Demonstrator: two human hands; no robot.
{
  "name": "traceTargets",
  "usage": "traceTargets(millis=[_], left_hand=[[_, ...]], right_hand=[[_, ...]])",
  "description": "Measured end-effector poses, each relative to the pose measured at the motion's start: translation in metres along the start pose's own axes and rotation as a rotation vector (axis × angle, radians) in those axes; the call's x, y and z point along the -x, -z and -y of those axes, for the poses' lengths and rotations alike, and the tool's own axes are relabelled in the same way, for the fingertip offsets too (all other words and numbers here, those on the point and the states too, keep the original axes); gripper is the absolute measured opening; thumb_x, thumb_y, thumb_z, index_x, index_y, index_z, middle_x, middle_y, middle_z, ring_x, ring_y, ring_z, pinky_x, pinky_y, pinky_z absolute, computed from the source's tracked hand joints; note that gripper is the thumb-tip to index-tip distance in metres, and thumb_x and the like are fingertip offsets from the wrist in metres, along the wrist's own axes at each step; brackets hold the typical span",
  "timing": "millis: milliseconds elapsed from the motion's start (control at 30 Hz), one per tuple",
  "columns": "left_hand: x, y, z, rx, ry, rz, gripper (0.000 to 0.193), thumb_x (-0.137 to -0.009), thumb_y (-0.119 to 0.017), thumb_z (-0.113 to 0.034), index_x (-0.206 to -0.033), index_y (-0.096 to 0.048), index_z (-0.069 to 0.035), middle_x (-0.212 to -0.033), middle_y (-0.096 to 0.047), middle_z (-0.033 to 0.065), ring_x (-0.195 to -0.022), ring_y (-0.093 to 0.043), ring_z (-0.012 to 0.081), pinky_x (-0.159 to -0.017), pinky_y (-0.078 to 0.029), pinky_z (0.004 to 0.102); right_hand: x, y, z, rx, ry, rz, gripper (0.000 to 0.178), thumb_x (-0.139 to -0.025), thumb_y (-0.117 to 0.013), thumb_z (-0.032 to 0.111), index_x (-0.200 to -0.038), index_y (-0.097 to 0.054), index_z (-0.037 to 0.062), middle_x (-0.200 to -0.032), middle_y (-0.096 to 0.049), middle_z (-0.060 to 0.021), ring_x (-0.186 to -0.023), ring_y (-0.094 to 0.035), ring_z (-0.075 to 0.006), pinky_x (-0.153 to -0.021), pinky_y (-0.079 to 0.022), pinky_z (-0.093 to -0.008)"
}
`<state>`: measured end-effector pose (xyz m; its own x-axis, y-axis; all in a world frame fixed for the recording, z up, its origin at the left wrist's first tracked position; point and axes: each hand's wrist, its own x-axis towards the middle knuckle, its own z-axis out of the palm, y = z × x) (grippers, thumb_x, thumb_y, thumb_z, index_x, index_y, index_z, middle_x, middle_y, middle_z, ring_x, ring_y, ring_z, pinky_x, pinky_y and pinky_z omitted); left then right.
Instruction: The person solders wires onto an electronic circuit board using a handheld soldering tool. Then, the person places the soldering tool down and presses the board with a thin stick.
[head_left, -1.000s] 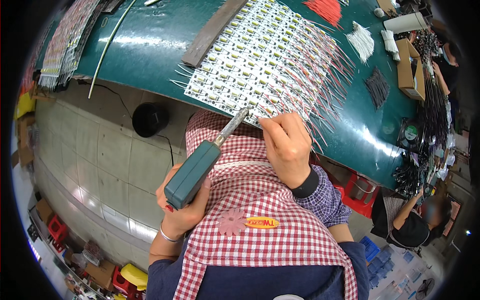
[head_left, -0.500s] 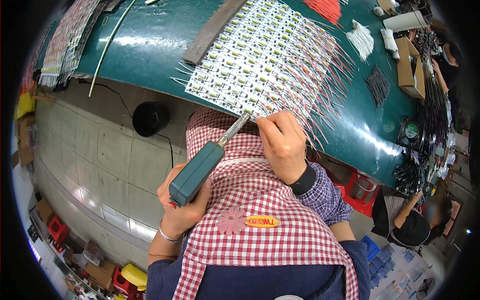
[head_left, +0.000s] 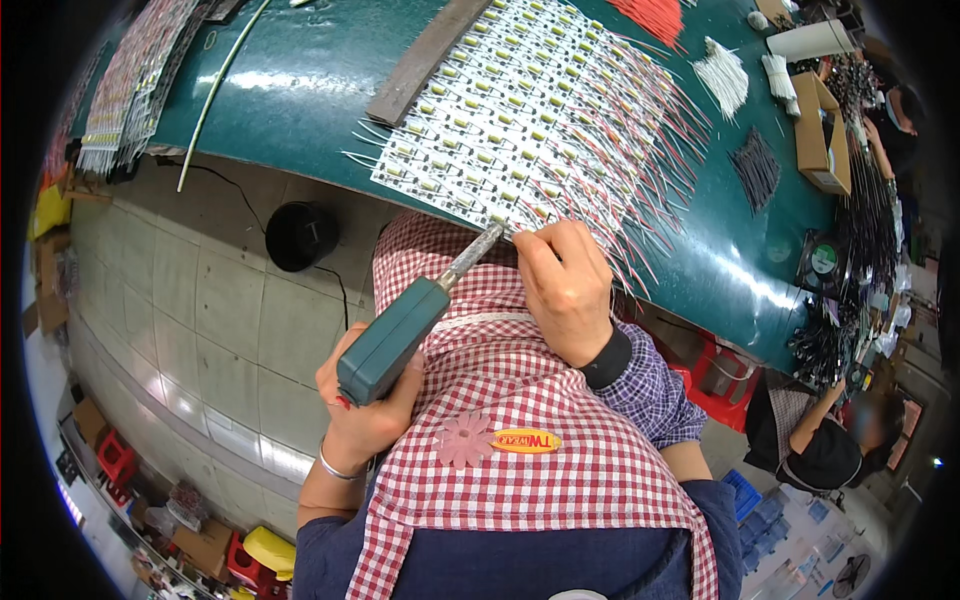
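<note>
My left hand [head_left: 372,405] is wrapped round the dark green grip of a soldering gun [head_left: 392,340]. Its metal tip reaches up to the near edge of a sheet of small white circuit boards [head_left: 455,130], which carry yellow and black parts in rows. Beside that tip, my right hand [head_left: 567,293] is closed in a pinch at the same edge; what is between the fingertips is too small to make out. Many thin red and white wires [head_left: 650,170] fan out from the sheet's right side, some passing close behind my right fingers.
A dark flat bar [head_left: 425,65] lies along the sheet's left edge on the green table [head_left: 290,110]. Bundles of white wires [head_left: 720,78] and black wires [head_left: 755,170] lie to the right, near a cardboard box [head_left: 822,135]. A black bucket [head_left: 300,237] stands on the floor. Other people work at right.
The soldering gun's tip has shifted very slightly along the sheet's near edge toward my right fingers. Otherwise both hands keep nearly the same place and hold.
</note>
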<state>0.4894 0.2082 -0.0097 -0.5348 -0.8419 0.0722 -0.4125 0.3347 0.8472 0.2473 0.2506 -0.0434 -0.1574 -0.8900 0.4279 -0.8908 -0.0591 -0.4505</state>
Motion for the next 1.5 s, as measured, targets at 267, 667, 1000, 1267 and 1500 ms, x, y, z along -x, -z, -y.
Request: traceTargets(millis=[267, 667, 1000, 1267, 1500], left_hand=[[0.002, 0.005, -0.008, 0.426, 0.480, -0.158, 0.028, -0.080, -0.081, -0.001, -0.106, -0.070, 0.006, -0.095, -0.074, 0.0066, -0.074, -0.068, 0.0142, -0.068, -0.054, 0.0282], [-0.095, 0.026, 0.013, 0.664, 0.264, -0.327, 0.023, -0.086, -0.072, -0.001, -0.106, -0.065, 0.008, -0.075, -0.062, 0.0075, -0.049, -0.052, 0.0114, -0.044, -0.040, 0.0252], [-0.214, 0.062, 0.073, 0.877, 0.428, -0.063, 0.025, -0.097, -0.069, -0.018, -0.100, -0.065, 0.006, -0.088, -0.065, 0.0119, -0.053, -0.049, 0.0111, -0.043, -0.034, 0.0237], [-0.250, 0.058, 0.073, 0.769, 0.554, -0.014, 0.032, -0.097, -0.071, -0.026, -0.102, -0.063, 0.004, -0.087, -0.066, 0.0114, -0.057, -0.058, 0.0114, -0.042, -0.043, 0.0218], [-0.249, 0.048, 0.067, 0.023, 0.479, -0.186, 0.053, -0.095, -0.071, -0.047, -0.086, -0.056, 0.002, -0.072, -0.057, 0.0091, -0.060, -0.061, 0.0161, -0.049, -0.051, 0.0330]], right_hand=[[0.000, -0.001, 0.000, 0.018, -0.012, -0.003, 0.020, -0.074, -0.066, -0.007, -0.093, -0.066, -0.0003, -0.085, -0.056, -0.0093, -0.078, -0.057, -0.0266, -0.064, -0.049, -0.0370], [-0.004, 0.003, -0.001, -0.100, -0.055, -0.040, 0.015, -0.080, -0.069, -0.006, -0.093, -0.065, 0.0005, -0.084, -0.056, -0.0108, -0.078, -0.058, -0.0296, -0.066, -0.049, -0.0393], [-0.011, 0.104, -0.102, 0.108, -0.389, -0.485, 0.011, -0.079, -0.074, -0.004, -0.087, -0.069, 0.0018, -0.084, -0.067, -0.0100, -0.080, -0.062, -0.0294, -0.070, -0.049, -0.0382], [0.012, 0.149, -0.224, 0.296, -0.450, -0.485, 0.006, -0.082, -0.074, 0.001, -0.086, -0.072, 0.0033, -0.086, -0.066, -0.0072, -0.084, -0.061, -0.0265, -0.076, -0.050, -0.0370], [-0.005, 0.133, -0.259, 0.515, -0.399, -0.513, 0.015, -0.088, -0.069, 0.003, -0.101, -0.075, 0.0067, -0.108, -0.066, -0.0064, -0.105, -0.059, -0.0285, -0.090, -0.048, -0.0397]])
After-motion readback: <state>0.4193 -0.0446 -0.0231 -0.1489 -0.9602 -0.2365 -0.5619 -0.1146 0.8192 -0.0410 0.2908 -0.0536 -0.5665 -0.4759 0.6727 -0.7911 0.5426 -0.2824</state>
